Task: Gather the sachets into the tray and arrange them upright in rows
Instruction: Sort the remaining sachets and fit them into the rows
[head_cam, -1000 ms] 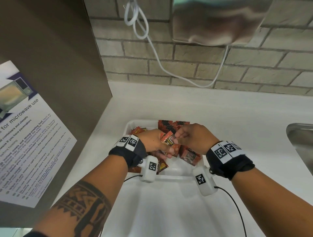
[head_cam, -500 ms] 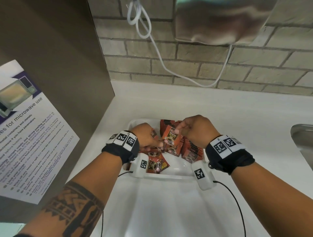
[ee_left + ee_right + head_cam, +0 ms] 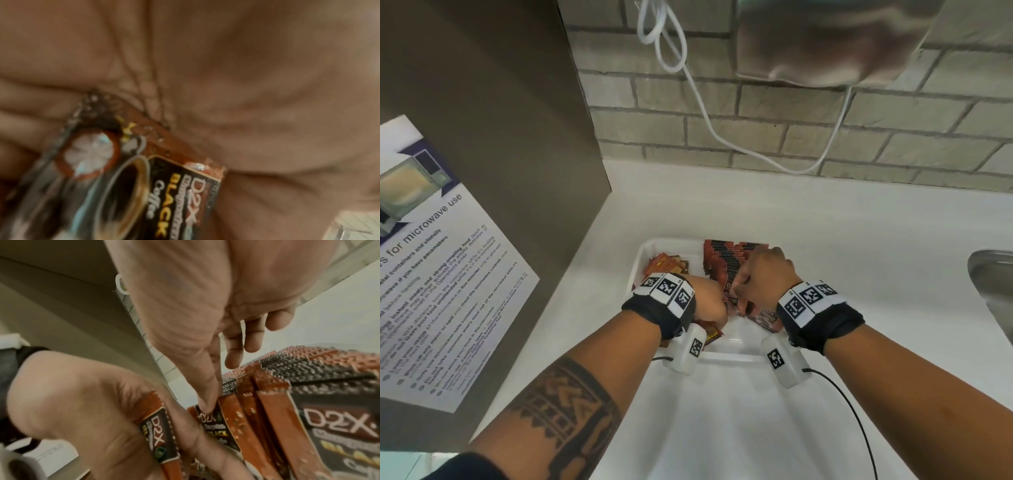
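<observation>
1. The left hand grips 1 sachet, fingers and palm folded round its upper part; the printed "D2X Black Coffee" face shows below the palm in the left wrist view.
2. The right hand curls downward, its thumb pressing the top edge of a standing sachet at the near end of the upright row; the other fingers hang loosely bent above the row's crimped tops. Whether the hand pinches that sachet or only steadies it cannot be told.
3. The held sachet sits just left of the row's near end, close beside the pressed sachet, so the left hand is the nearer one for slotting it in. The move ahead likely turns on this: the gap lies to the right of the left hand.
4. The held sachet's long axis runs roughly up and down, top edge tucked into the palm, close to the stance of the row, whose sachets stand on edge with crimped tops upward.
5. The row runs near to far along the right half of the white tray. Loose sachets lie jumbled at the tray's far left, not yet stood up.
6. The tray rests on a white counter, a brick wall behind.
</observation>
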### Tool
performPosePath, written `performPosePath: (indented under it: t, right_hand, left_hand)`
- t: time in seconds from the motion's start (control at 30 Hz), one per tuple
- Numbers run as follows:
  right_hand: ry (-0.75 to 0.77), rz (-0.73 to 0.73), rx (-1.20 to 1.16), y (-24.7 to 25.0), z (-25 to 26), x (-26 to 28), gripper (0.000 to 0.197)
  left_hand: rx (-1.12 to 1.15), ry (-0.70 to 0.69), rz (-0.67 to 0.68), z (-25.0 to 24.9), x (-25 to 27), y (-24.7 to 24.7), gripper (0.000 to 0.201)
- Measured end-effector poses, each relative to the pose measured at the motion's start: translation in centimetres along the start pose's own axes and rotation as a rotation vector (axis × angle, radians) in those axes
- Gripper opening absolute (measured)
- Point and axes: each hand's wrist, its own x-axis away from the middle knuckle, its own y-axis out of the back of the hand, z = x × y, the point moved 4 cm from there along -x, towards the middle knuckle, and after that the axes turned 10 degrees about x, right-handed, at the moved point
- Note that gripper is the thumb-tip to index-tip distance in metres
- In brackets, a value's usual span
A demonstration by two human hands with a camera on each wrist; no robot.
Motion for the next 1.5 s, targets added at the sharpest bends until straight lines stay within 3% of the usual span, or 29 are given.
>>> performPosePath:
  t: [0.13, 0.23, 0.77, 1.2, 1.27, 1.4, 1.5]
  right_hand:
    - [0.035, -0.01, 0.01, 0.2, 0.3, 0.2, 0.008]
    - [0.063, -0.006, -0.022, 0.6, 0.4, 0.4, 0.009]
    - [0.076, -0.01, -0.08, 0.3, -0.5, 0.1, 0.015]
    - [0.086, -0.02, -0.162, 0.7, -0.6, -0.3, 0.013]
    - [0.099, -0.076, -0.215, 1.1, -0.9, -0.1, 0.017]
    - [0.159, -0.082, -0.384, 3.0, -1.3, 1.4, 0.004]
    - [0.174, -0.072, -0.547, 3.9, -1.7, 1.6, 0.014]
  left_hand:
    - [-0.04, 0.001, -0.052, -0.5, -0.7, 0.0, 0.019]
    - [-0.037, -0.003, -0.038, -0.6, -0.8, -0.1, 0.029]
    - [-0.019, -0.019, -0.051, -0.9, -0.4, -0.1, 0.041]
    - [0.102, -0.038, 0.01, -0.3, 0.5, 0.0, 0.036]
    - [0.201, -0.075, 0.022, 0.0, 1.3, 0.8, 0.027]
    - [0.81, -0.232, 0.095, 1.3, 3.0, 2.0, 0.025]
    - [1.151, -0.405, 0.105, 1.5, 3.5, 2.5, 0.029]
